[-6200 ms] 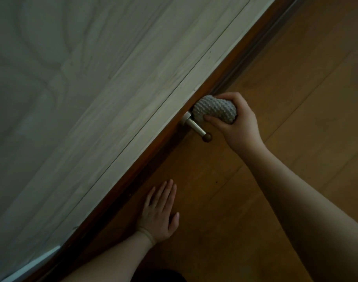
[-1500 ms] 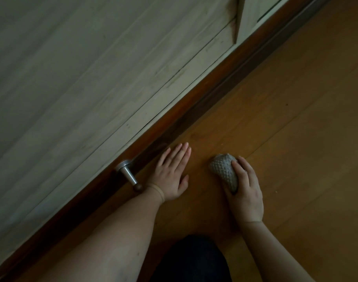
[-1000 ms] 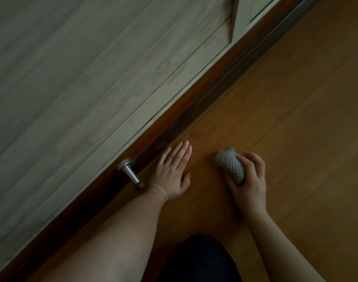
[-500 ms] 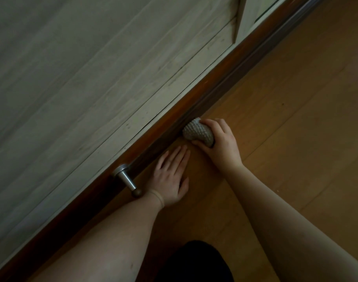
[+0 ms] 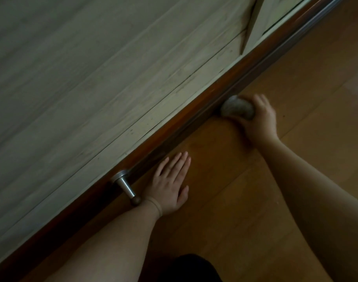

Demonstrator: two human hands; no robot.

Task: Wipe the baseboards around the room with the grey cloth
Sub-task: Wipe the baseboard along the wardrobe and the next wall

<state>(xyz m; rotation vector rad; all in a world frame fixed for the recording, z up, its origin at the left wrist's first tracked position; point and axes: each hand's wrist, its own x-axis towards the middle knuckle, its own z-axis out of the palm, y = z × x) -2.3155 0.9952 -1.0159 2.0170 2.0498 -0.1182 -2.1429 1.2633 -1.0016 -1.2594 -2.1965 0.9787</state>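
Two bare arms reach forward over the wooden floor [image 5: 245, 200]. Nearest, the left hand [image 5: 170, 184] lies flat and relaxed, palm down, holding nothing, beside a metal doorstop [image 5: 126, 188]. Farther on, the right hand [image 5: 259, 119] has its grip curled round the balled grey cloth [image 5: 236, 107], pressing it against the dark baseboard [image 5: 194, 123]. Wiping looks under way; next it likely calls for sliding the cloth along the board. No writing visible.

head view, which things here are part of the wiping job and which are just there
In the job:
cloth, gripped by the right hand
baseboard

Just there:
door stop
left hand, flat on the floor
wall
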